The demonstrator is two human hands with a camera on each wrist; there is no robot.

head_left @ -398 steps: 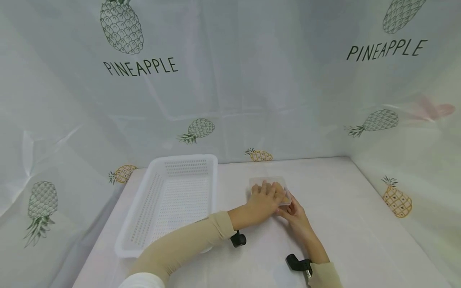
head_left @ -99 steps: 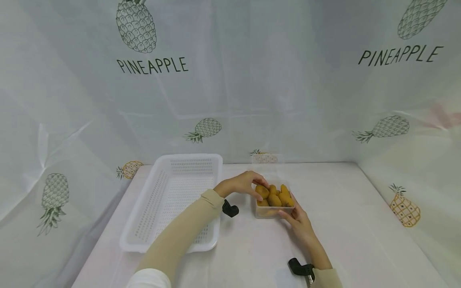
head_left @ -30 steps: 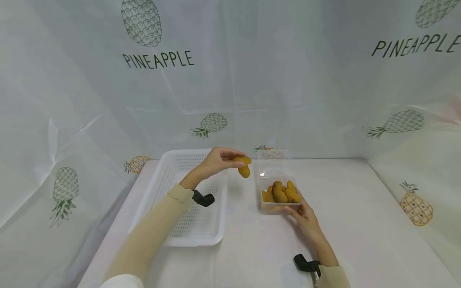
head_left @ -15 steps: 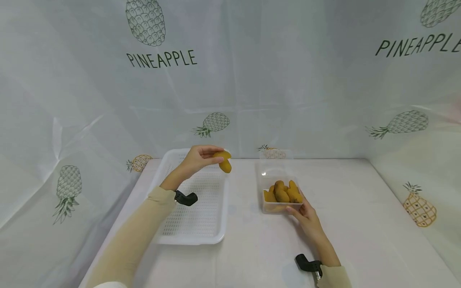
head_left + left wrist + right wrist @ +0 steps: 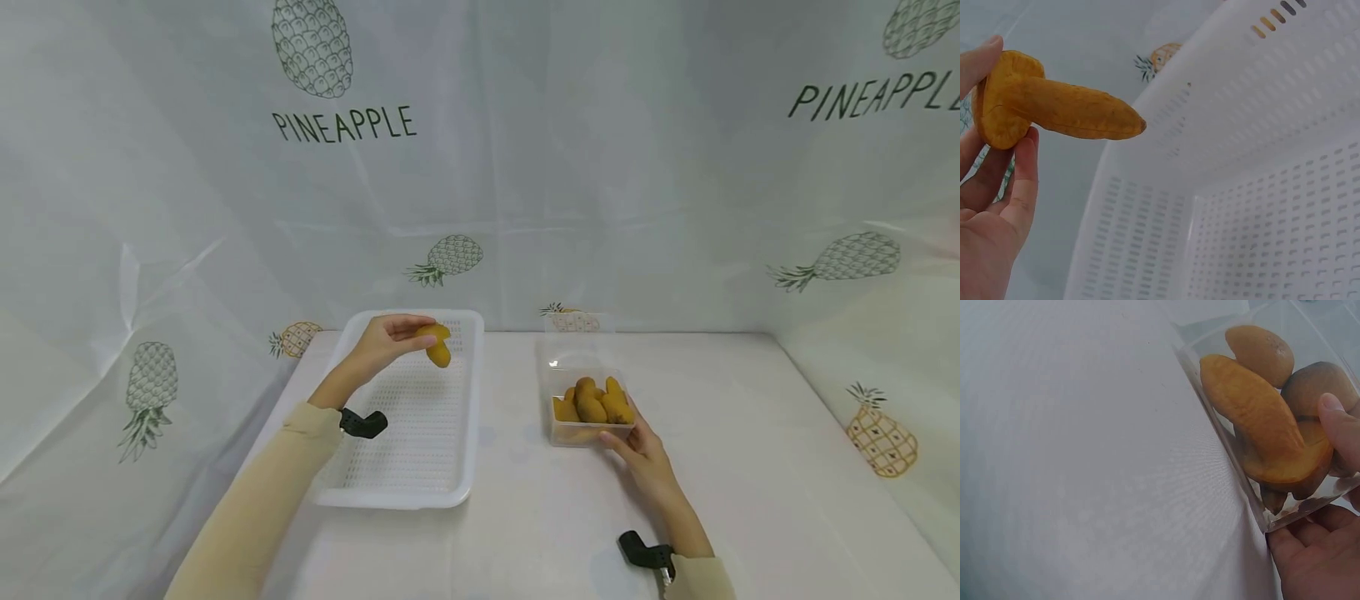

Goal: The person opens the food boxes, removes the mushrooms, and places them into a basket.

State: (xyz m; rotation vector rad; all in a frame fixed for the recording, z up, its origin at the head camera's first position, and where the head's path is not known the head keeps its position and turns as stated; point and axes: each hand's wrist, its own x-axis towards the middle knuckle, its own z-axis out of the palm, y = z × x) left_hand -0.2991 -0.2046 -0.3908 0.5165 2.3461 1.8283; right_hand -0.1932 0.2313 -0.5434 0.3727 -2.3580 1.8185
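Above the white perforated basket (image 5: 471,400), my left hand (image 5: 378,343) pinches a yellow-brown mushroom (image 5: 438,350) between thumb and fingers. In the left wrist view the mushroom (image 5: 1082,112) is gripped by its cap, its thick stem pointing right toward the basket wall (image 5: 1135,231). My right hand (image 5: 647,462) holds the right front corner of a clear plastic box (image 5: 573,435) on the table. Several more mushrooms (image 5: 591,406) fill that box. From the right wrist view, the thumb (image 5: 1337,419) lies against the box and the other fingers curl under its corner.
The box's clear hinged lid (image 5: 576,335) stands raised behind it. A black wrist camera (image 5: 363,423) sits on the left wrist and another (image 5: 643,552) on the right. A pineapple-print curtain (image 5: 525,167) borders the white table (image 5: 517,533).
The box lid has been raised. My left hand has taken one mushroom from the box and carried it left, over the basket. My right hand has stayed at the box.
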